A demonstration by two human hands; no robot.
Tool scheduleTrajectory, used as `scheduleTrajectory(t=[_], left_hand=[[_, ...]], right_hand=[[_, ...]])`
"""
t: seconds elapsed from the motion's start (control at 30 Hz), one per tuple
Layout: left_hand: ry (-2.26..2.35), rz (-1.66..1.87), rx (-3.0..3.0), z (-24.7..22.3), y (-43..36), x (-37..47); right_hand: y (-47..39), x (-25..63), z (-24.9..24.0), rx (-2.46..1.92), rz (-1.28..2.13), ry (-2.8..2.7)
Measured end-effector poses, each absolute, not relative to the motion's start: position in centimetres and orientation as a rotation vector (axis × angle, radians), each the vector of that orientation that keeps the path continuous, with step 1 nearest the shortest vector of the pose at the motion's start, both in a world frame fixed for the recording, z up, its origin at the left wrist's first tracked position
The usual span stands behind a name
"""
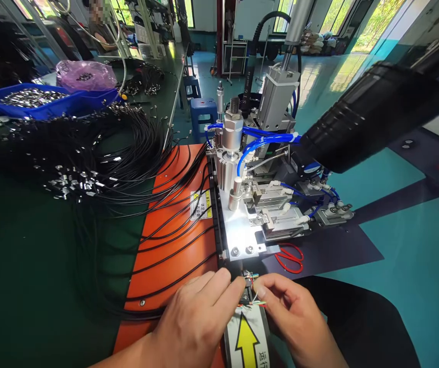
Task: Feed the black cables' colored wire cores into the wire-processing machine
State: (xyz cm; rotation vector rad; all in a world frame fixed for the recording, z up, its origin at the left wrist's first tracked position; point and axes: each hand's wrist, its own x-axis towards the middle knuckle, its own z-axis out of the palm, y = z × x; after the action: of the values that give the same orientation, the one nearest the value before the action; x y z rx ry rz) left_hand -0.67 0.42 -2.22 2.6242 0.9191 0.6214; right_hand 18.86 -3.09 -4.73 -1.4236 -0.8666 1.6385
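My left hand (206, 306) rests over the machine's narrow feed track, its fingers closed near the end of a black cable (143, 313); what lies under them is hidden. Opposite it, my right hand (294, 312) pinches thin coloured wires (258, 296) between thumb and forefinger. Both hands meet at a small dark fixture (246, 292) on the track. Below them is a white label with a yellow arrow (247, 340). Just beyond stands the metal pneumatic machine (238, 220), with several black cables leading into its left side over an orange plate (177, 245).
A large bundle of black cables (127, 138) with metal ends covers the green bench (23, 255) at left. Behind it are a blue tray (89, 102) of metal parts and a pink bag (85, 75). Red-handled scissors (290, 258) lie right of the machine. A black lamp-like tube (376, 117) overhangs the right.
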Motion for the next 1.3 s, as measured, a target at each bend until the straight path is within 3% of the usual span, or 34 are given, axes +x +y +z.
scheduleTrajectory(t=[0.2, 0.67, 1.3], left_hand=[[0.98, 0.636, 2.622, -2.3, 0.2, -0.6], [0.977, 0.713, 2.646, -2.0, 0.4, -0.1], [0.985, 0.702, 2.698, -1.7, 0.4, -0.2]], right_hand=[[-2.9, 18.6, -4.5, -1.449, 1.613, -0.845], [-2.5, 19.3, -3.1, -1.655, 0.933, -1.684], [-0.7, 19.5, -2.6, -1.511, 0.604, -2.042]])
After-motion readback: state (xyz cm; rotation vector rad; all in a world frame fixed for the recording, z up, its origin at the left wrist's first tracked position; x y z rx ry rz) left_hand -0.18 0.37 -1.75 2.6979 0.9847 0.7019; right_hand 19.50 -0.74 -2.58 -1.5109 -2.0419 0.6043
